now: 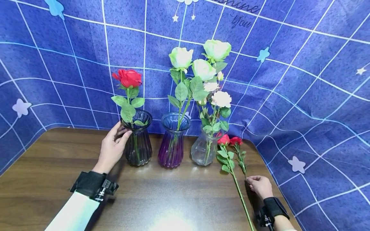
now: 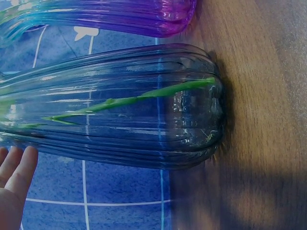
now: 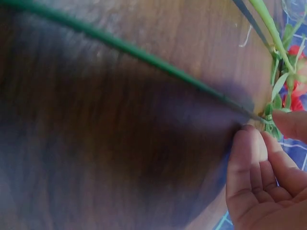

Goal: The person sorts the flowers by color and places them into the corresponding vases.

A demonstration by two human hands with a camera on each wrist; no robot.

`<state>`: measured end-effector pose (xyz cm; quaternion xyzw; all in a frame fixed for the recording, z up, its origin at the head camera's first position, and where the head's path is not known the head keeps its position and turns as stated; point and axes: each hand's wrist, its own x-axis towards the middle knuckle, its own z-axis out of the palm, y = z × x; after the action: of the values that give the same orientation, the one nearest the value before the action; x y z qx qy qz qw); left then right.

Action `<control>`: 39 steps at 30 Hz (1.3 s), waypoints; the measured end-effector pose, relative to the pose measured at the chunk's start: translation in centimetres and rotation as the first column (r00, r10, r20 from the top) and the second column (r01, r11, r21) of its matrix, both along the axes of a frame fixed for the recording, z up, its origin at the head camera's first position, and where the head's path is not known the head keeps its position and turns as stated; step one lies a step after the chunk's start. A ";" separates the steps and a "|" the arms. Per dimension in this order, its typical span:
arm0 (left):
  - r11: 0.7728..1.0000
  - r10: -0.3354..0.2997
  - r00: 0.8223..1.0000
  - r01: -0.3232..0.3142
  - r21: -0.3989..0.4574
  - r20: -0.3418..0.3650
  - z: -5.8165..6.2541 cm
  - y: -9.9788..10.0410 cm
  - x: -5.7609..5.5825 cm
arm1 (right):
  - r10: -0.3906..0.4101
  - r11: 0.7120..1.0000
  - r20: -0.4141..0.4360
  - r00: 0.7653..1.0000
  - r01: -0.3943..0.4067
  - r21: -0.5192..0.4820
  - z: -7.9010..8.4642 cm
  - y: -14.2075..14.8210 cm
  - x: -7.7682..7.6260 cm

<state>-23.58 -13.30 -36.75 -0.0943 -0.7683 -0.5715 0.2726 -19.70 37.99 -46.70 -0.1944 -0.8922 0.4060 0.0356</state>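
Observation:
My left hand [image 1: 112, 148] holds the neck of a dark grey ribbed glass vase [image 1: 139, 148] from its left side, thumb in front. Inside that vase stands a red rose [image 1: 130, 78]; its cut green stem [image 2: 139, 98] reaches near the bottom in the left wrist view. At the table's right side, my right hand [image 1: 261, 186] pinches the thin stem [image 3: 158, 67] of a red carnation [image 1: 236, 140] between thumb and fingers. The carnation lies along the table. Just left of it lies a long-stemmed red rose [image 1: 224, 140].
A blue-purple vase [image 1: 171, 154] with white-green roses [image 1: 181, 58] stands in the middle. Right of it, a clear vase [image 1: 202, 152] holds pale pink flowers [image 1: 222, 99]. Blue patterned cloth [image 1: 86, 64] hangs behind the brown table [image 1: 138, 195] and along its right side.

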 end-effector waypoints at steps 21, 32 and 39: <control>1.000 -0.008 1.000 0.008 0.008 -0.009 0.0 -0.1 0.1 | 0.008 0.994 0.032 0.999 -0.011 0.110 0.6 -1.0 -1.4; 1.000 -0.002 1.000 0.002 0.005 -0.007 0.1 0.0 0.2 | 0.006 0.991 0.022 1.000 -0.009 0.135 0.1 -1.1 -2.1; 1.000 -0.008 1.000 0.008 -0.007 -0.019 0.0 -0.1 0.0 | -0.006 0.991 -0.002 1.000 0.006 0.136 0.6 -1.2 -1.9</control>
<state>-23.56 -13.41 -36.78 -0.1038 -0.7672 -0.5689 0.2775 -21.56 36.74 -46.12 -0.1938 -0.9172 0.3444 0.0508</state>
